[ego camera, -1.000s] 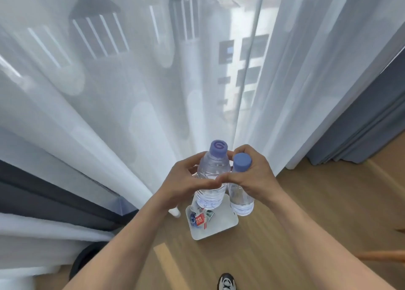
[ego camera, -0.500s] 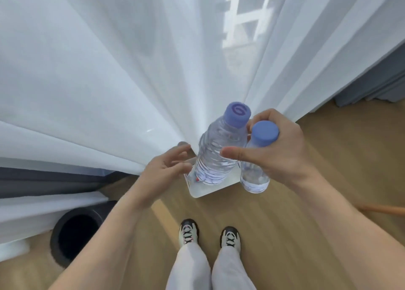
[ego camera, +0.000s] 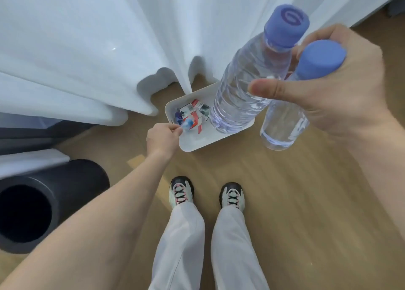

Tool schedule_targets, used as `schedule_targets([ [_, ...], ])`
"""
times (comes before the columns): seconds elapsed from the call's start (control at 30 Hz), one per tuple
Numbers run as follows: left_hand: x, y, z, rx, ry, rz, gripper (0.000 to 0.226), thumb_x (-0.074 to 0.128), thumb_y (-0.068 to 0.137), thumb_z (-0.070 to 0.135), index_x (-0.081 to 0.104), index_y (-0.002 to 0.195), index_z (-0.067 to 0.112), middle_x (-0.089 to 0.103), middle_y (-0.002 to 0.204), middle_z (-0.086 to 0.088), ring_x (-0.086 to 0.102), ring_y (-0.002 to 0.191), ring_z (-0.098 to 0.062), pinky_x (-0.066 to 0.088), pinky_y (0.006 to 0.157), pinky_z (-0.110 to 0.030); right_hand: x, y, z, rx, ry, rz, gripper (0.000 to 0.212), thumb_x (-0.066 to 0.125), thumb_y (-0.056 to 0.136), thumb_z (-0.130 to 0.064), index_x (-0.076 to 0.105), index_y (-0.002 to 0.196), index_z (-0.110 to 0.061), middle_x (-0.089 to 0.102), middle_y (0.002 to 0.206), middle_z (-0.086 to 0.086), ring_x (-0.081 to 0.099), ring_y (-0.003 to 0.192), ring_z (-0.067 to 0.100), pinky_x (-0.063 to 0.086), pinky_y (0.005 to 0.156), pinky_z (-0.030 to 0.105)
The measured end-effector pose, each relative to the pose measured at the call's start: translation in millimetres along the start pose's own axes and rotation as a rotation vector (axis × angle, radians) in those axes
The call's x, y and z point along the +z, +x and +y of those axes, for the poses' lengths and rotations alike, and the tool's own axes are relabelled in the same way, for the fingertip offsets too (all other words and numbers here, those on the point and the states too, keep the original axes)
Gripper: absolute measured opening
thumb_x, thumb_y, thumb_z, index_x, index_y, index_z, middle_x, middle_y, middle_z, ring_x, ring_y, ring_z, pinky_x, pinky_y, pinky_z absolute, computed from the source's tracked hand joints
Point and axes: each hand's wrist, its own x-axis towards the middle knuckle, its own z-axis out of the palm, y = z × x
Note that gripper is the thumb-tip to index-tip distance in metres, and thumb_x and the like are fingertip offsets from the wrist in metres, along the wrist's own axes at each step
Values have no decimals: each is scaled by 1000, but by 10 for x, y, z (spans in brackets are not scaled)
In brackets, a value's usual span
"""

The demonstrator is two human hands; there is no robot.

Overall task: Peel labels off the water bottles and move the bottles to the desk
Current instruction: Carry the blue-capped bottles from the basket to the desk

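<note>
Beside the white curtain (ego camera: 87,48), a person's right hand (ego camera: 335,88) clamps two bare, label-free bottles (ego camera: 245,81) by their necks above the floor, while the left hand (ego camera: 163,137) pinches a crumpled label (ego camera: 186,123) at the rim of a white tray (ego camera: 197,142). Dropping the scrap fully inside, with the bottles kept steady, looks the surest course.

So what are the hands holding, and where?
The right hand grips two bottles together near their necks, just under the caps. The left hand pinches a scrap of peeled label at the white tray.
</note>
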Motion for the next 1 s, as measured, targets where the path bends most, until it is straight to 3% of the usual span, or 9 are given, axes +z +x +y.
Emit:
schedule_targets([
  [0.13,85,116,-2,51,156,-90,32,47,93,23,65,120,18,72,103,-12,65,94,-33,54,86,-42,71,-63,118,36,6,-4,53,89,43,-32,43,68,-26,51,64,-17,51,51,-12,41,52,6],
  [0.27,-184,-5,171,49,-85,-144,37,57,84,14,62,121,13,71,98,-6,66,80,-21,55,88,-43,70,-132,18,93,87,0,51,90,42,-26,46,68,-25,55,62,-17,52,53,-8,44,52,6],
  [0.4,-755,-505,671,374,-218,-373,69,71,66,10,53,131,28,63,125,10,58,113,-3,47,100,-29,-20,-189,-280,125,157,-19,51,91,42,-18,48,69,-22,59,52,-25,54,51,-8,43,50,6],
  [0.5,-1274,-1016,1050,516,-281,-490,80,78,65,2,48,129,41,65,119,21,58,113,4,47,96,-17,-149,-260,-706,127,168,-25,50,91,43,-17,50,71,-19,58,52,-26,53,51,-6,44,49,8],
  [0.67,-2256,-1956,1564,596,-263,-202,74,83,56,34,49,119,52,68,107,27,62,100,8,53,90,-28,-562,-471,-1844,65,253,-78,51,92,42,-17,49,69,-17,58,54,-16,49,49,-2,45,48,12],
  [0.73,-2677,-2376,1661,610,-290,-112,66,78,56,34,52,115,50,68,105,28,62,99,9,54,87,-25,-741,-583,-2332,5,302,-193,48,90,46,-10,48,69,-15,67,67,-9,55,54,3,49,53,19],
  [0.83,-3288,-3127,1642,618,-374,46,64,78,57,25,55,112,50,67,104,32,62,100,10,50,82,-13,-922,-831,-3101,-143,371,-355,40,84,56,-1,47,67,-13,76,89,4,71,76,8,55,67,30],
  [0.9,-3619,-3627,1527,601,-428,202,65,81,58,20,55,109,52,67,105,33,62,102,9,48,81,-12,-952,-1077,-3634,-278,378,-395,34,82,63,-8,49,68,-13,76,84,3,72,77,12,54,69,32],
  [1.0,-4065,-4378,1233,557,-491,399,70,81,53,28,56,116,44,70,108,21,65,104,-2,53,89,-25,-871,-1541,-4385,-466,374,-439,35,83,63,-21,50,69,-12,66,64,3,61,61,18,47,60,30],
])
